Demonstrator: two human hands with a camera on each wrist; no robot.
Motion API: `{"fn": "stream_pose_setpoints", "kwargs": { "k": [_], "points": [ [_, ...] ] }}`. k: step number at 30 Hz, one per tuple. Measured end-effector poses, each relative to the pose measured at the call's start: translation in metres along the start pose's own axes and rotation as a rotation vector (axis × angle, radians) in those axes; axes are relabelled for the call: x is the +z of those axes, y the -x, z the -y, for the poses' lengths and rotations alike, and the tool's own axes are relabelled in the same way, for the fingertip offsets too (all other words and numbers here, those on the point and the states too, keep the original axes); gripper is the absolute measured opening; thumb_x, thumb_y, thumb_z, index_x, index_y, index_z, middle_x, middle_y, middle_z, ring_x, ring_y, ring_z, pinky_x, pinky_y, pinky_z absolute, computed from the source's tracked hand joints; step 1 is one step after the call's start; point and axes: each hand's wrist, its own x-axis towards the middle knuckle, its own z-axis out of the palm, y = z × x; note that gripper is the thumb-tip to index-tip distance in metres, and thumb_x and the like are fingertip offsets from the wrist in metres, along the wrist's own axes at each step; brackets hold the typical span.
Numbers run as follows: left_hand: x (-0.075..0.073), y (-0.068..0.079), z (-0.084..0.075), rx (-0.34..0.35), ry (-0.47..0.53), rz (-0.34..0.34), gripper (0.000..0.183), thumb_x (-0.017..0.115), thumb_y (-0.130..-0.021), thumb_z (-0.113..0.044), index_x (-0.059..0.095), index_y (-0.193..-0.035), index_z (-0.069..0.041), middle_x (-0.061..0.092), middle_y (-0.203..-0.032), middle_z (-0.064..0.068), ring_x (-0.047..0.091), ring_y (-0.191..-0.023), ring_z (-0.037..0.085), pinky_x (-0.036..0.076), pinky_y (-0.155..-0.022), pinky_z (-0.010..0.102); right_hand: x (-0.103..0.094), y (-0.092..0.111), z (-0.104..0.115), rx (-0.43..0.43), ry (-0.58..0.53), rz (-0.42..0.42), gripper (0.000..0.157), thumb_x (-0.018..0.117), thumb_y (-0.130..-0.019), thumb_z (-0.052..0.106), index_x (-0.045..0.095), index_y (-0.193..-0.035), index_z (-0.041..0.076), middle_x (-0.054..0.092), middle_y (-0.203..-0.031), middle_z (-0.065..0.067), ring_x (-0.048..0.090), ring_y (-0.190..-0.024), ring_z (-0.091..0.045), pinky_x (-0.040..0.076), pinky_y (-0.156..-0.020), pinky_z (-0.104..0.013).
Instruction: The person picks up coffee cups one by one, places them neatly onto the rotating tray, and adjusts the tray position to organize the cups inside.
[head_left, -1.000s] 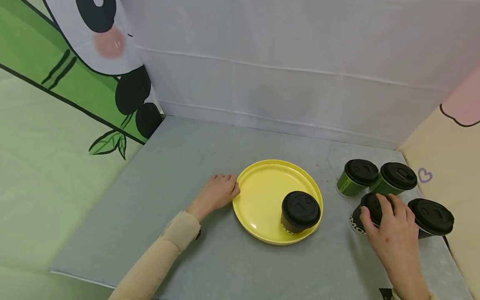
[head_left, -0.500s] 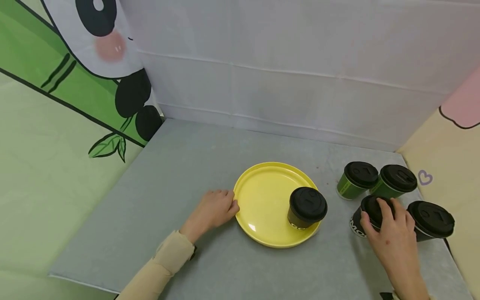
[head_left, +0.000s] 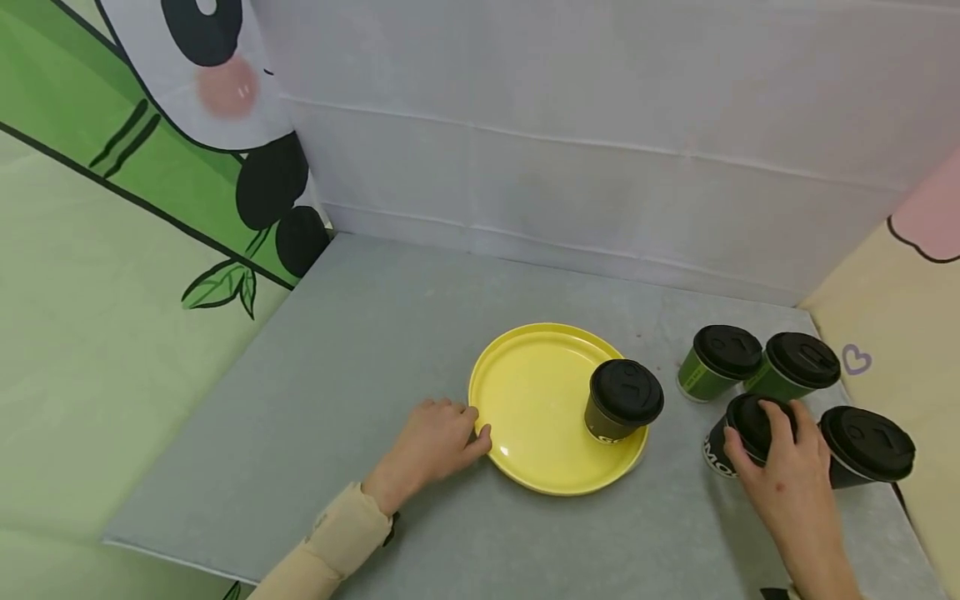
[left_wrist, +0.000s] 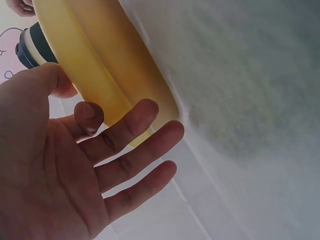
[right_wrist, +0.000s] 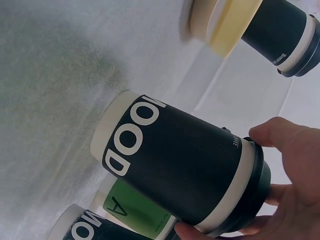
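Observation:
A round yellow plate [head_left: 517,400] lies on the grey-covered table, and one black-lidded coffee cup [head_left: 626,402] stands on its right side. My left hand [head_left: 427,446] is at the plate's left rim. In the left wrist view the thumb and bent index finger [left_wrist: 89,111] meet the rim, while the other fingers extend loosely past it. With thumb and fingers, my right hand [head_left: 795,483] grips the black lid of a dark coffee cup [right_wrist: 175,160] marked "MOOD". This cup stands upright on the table; part of its lid is hidden by the hand.
Two green cups with black lids, a nearer green cup [head_left: 705,375] and another green cup [head_left: 787,375], stand just behind the gripped cup. Another dark cup [head_left: 866,450] is close on its right, near the side wall. A white cloth wall [head_left: 525,167] rises behind the table.
The plate has turned counterclockwise, carrying its cup from the lower right toward the upper right. My left hand has moved nearer along the rim. The right hand keeps its hold on the dark cup.

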Motion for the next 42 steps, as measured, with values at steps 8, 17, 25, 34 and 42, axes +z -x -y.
{"fn": "stream_pose_setpoints", "kwargs": {
  "k": [8, 17, 25, 34, 42],
  "points": [
    [-0.002, 0.002, -0.003, 0.01, -0.014, -0.002, 0.041, 0.06, -0.096, -0.034, 0.043, -0.062, -0.021, 0.033, -0.054, -0.007, 0.034, -0.049, 0.012, 0.035, -0.054, 0.029, -0.002, 0.004, 0.001, 0.004, 0.005, -0.003, 0.054, 0.072, -0.09, 0.016, 0.049, -0.134, -0.005, 0.035, -0.146, -0.036, 0.036, -0.127, -0.063, 0.031, -0.099, -0.074],
    [-0.008, -0.002, 0.006, 0.026, 0.105, -0.038, 0.046, 0.061, -0.099, -0.033, 0.038, -0.061, -0.019, 0.023, -0.052, -0.009, 0.019, -0.045, 0.005, 0.017, -0.046, 0.022, -0.003, 0.009, 0.001, -0.115, -0.037, -0.145, 0.06, 0.079, -0.08, 0.01, 0.053, -0.131, -0.007, 0.043, -0.137, -0.038, 0.042, -0.119, -0.063, 0.032, -0.1, -0.071],
    [-0.011, -0.023, 0.028, 0.016, 0.116, -0.11, 0.037, 0.059, -0.101, -0.029, 0.047, -0.069, -0.016, 0.03, -0.058, -0.006, 0.026, -0.047, 0.006, 0.021, -0.046, 0.021, -0.013, 0.011, 0.016, -0.126, -0.056, -0.186, 0.057, 0.08, -0.079, 0.014, 0.058, -0.129, -0.005, 0.047, -0.137, -0.035, 0.043, -0.119, -0.062, 0.034, -0.098, -0.072],
    [-0.008, -0.051, 0.043, -0.028, 0.178, -0.131, 0.019, 0.054, -0.103, -0.016, 0.068, -0.107, -0.005, 0.067, -0.093, 0.009, 0.059, -0.068, 0.017, 0.049, -0.057, 0.03, -0.043, 0.027, 0.053, -0.169, -0.107, -0.179, 0.056, 0.079, -0.078, 0.016, 0.06, -0.127, -0.002, 0.05, -0.137, -0.031, 0.045, -0.117, -0.058, 0.035, -0.096, -0.069],
    [0.0, -0.06, 0.048, -0.025, 0.181, -0.085, 0.023, 0.055, -0.103, -0.018, 0.068, -0.116, -0.004, 0.07, -0.104, 0.012, 0.066, -0.076, 0.021, 0.053, -0.06, 0.033, -0.06, 0.045, 0.086, -0.22, -0.155, -0.055, 0.056, 0.081, -0.078, 0.015, 0.062, -0.129, 0.004, 0.05, -0.142, -0.022, 0.047, -0.122, -0.049, 0.038, -0.093, -0.065]
  ]
}}
